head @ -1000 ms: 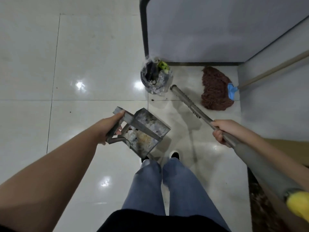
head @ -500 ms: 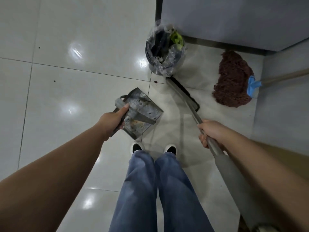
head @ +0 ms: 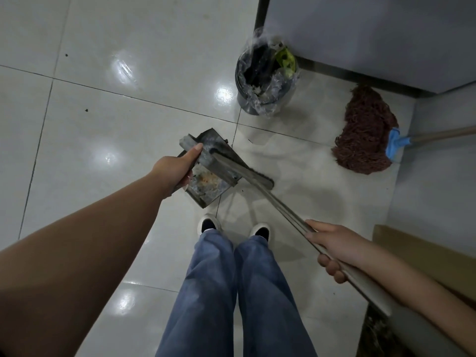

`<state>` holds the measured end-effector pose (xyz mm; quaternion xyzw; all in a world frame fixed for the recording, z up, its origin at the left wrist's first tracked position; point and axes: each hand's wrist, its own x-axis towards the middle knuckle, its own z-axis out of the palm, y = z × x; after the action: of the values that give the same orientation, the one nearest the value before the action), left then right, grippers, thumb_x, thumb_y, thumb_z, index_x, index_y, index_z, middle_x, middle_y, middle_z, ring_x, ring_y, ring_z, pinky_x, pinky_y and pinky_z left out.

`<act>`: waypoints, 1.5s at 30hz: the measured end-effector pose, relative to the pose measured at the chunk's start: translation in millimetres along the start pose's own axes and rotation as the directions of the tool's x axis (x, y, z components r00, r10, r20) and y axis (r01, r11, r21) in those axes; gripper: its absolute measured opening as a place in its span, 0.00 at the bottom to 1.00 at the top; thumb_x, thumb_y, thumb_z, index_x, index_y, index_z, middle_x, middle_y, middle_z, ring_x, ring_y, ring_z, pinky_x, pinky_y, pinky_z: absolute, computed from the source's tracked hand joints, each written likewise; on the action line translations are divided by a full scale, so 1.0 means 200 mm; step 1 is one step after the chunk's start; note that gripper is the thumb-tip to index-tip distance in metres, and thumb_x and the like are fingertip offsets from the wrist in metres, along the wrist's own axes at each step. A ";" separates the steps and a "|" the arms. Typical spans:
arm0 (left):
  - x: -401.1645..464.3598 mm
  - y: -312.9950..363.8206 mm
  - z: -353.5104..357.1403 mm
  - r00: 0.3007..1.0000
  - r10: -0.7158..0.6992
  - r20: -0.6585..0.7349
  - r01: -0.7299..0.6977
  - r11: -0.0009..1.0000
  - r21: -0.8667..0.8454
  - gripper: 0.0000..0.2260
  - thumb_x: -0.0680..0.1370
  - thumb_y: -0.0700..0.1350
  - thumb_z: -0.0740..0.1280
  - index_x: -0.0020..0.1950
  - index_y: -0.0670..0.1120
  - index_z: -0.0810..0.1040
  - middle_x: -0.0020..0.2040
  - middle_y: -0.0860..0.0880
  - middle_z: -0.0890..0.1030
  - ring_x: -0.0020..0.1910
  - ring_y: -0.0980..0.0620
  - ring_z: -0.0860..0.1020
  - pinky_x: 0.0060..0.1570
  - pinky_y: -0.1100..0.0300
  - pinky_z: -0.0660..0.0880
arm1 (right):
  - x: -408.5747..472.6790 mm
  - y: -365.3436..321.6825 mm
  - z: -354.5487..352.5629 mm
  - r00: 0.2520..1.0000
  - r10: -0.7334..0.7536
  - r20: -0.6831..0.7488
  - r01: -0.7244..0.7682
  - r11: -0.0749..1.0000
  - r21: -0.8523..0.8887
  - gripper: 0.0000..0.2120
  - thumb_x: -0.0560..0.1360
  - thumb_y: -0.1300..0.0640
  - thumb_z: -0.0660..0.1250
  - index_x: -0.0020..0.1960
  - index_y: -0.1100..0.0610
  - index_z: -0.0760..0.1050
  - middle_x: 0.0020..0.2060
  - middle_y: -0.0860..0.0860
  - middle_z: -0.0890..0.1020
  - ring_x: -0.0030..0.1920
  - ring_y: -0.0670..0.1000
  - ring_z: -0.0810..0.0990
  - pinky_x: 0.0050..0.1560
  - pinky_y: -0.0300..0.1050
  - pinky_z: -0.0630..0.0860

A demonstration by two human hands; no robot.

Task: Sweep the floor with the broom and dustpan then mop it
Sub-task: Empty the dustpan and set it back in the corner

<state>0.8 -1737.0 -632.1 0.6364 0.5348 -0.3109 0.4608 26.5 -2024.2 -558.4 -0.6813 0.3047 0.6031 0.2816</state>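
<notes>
My left hand [head: 177,167] grips the handle of a grey metal dustpan [head: 210,188], which holds dust and crumbs and is tilted just above the white tiled floor [head: 108,124] in front of my feet. My right hand [head: 332,246] grips the long grey broom handle [head: 280,210]. The broom head [head: 253,176] sits at the dustpan's right edge. A brown string mop [head: 365,130] with a blue collar lies on the floor at the right, its wooden handle running off the frame.
A black bin [head: 265,78] lined with clear plastic and holding rubbish stands ahead by a grey wall corner [head: 360,34]. A brown cardboard box [head: 425,261] is at my right. Small dark specks dot the tiles at the left.
The dustpan has dropped lower and nearer my feet. The broom head has swung left from near the bin to the dustpan's edge. The view has tilted further down.
</notes>
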 end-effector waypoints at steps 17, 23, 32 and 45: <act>0.05 -0.10 -0.10 1.000 -0.010 0.001 0.010 0.993 0.119 0.29 0.70 0.72 0.58 0.29 0.46 0.66 0.24 0.48 0.67 0.26 0.49 0.65 0.34 0.59 0.65 | 0.08 -0.17 0.24 0.998 -0.042 0.039 0.048 0.987 -0.154 0.28 0.81 0.62 0.52 0.76 0.44 0.52 0.22 0.54 0.69 0.19 0.48 0.65 0.21 0.35 0.65; 0.04 -0.12 -0.11 1.000 -0.011 0.027 0.007 0.987 0.160 0.29 0.71 0.71 0.57 0.30 0.45 0.66 0.28 0.47 0.69 0.30 0.48 0.67 0.42 0.54 0.69 | -0.09 -0.06 0.17 0.999 0.001 0.037 -0.005 0.996 0.093 0.16 0.81 0.58 0.57 0.63 0.40 0.69 0.17 0.52 0.66 0.14 0.46 0.62 0.19 0.30 0.61; 0.05 -0.15 -0.17 1.000 -0.012 0.026 0.004 0.965 0.262 0.29 0.71 0.71 0.57 0.30 0.45 0.68 0.30 0.46 0.70 0.34 0.47 0.70 0.47 0.52 0.71 | -0.06 -0.12 0.06 0.988 0.021 -0.150 0.028 0.948 0.316 0.23 0.81 0.57 0.56 0.74 0.42 0.58 0.28 0.54 0.65 0.11 0.44 0.60 0.16 0.28 0.63; 0.07 -0.17 -0.19 0.999 0.050 0.020 -0.054 0.938 0.342 0.30 0.72 0.70 0.55 0.30 0.43 0.66 0.30 0.45 0.69 0.38 0.44 0.70 0.46 0.51 0.71 | -0.02 -0.12 0.24 0.988 0.061 0.140 -0.070 0.996 0.062 0.25 0.81 0.60 0.56 0.74 0.42 0.58 0.16 0.50 0.64 0.13 0.44 0.60 0.16 0.28 0.60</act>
<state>-31.6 -1696.4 -639.5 0.7190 0.4533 -0.3902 0.3541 13.4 -1972.8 -560.1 -0.6177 0.3266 0.6473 0.3047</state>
